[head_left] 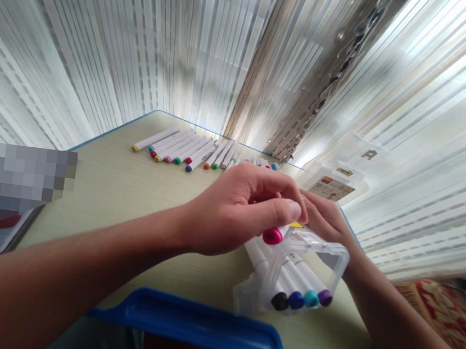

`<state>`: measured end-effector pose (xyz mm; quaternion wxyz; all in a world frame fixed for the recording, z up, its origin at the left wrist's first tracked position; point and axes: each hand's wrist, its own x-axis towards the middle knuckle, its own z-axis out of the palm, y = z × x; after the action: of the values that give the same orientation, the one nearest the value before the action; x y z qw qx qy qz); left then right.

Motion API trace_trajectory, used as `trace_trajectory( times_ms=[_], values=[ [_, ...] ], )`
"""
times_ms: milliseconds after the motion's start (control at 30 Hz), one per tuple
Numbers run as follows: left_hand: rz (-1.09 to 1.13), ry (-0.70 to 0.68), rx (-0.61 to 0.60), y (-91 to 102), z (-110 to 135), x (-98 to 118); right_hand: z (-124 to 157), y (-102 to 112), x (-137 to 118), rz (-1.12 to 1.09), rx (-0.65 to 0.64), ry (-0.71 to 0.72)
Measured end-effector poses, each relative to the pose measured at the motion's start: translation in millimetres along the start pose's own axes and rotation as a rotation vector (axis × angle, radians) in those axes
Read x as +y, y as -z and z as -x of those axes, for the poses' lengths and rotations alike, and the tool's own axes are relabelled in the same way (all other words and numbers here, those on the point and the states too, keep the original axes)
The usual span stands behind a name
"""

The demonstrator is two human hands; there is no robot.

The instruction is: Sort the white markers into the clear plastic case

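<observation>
My left hand (249,210) pinches a pink-capped marker (273,235) between thumb and fingers, just above a clear plastic marker case (338,267). White markers lie side by side in this case, with black (280,301), dark blue (296,300), turquoise (311,298) and purple (325,297) cap ends toward me. On the case's far right side, my right hand (325,217) is closed against it; its fingertips are hidden behind my left hand. A small yellow patch (296,225) shows between the hands.
Several white markers (185,149) with coloured caps lie in a row at the back of the table (99,192). A clear plastic package (329,186) with a label stands at the back right. The blue front edge has a trough (201,326). Striped curtains (205,52) hang behind.
</observation>
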<state>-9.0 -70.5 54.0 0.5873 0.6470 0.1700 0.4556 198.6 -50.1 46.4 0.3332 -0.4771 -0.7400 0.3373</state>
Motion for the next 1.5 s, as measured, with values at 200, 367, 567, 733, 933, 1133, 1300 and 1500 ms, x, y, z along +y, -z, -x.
trace_trajectory(
  times_ms=[200, 367, 567, 733, 933, 1133, 1300, 1500],
  values=[
    [-0.034, 0.005, -0.009, -1.6, 0, -1, 1, 1, 4, 0.022, -0.004, 0.013],
    [-0.079, 0.003, -0.015, -1.4, 1, -1, 1, 2, 10, 0.025, -0.007, 0.049],
    [-0.121, 0.004, -0.009, -0.9, 2, -1, 1, 2, 9, 0.037, -0.022, 0.035],
    [-0.176, 0.015, -0.01, -0.8, 3, -1, 1, 3, 13, 0.049, -0.02, 0.046],
    [-0.247, 0.01, -0.001, -0.5, 4, -1, 0, 4, 14, 0.063, -0.027, 0.064],
    [-0.306, -0.007, 0.02, -1.0, 4, -1, 0, 4, 14, 0.08, -0.036, 0.053],
    [-0.331, -0.013, 0.032, -1.6, 4, -1, 1, 3, 15, 0.108, -0.03, 0.056],
    [-0.357, -0.027, 0.035, -1.8, 4, 0, 0, 4, 14, 0.139, -0.066, 0.074]
  ],
)
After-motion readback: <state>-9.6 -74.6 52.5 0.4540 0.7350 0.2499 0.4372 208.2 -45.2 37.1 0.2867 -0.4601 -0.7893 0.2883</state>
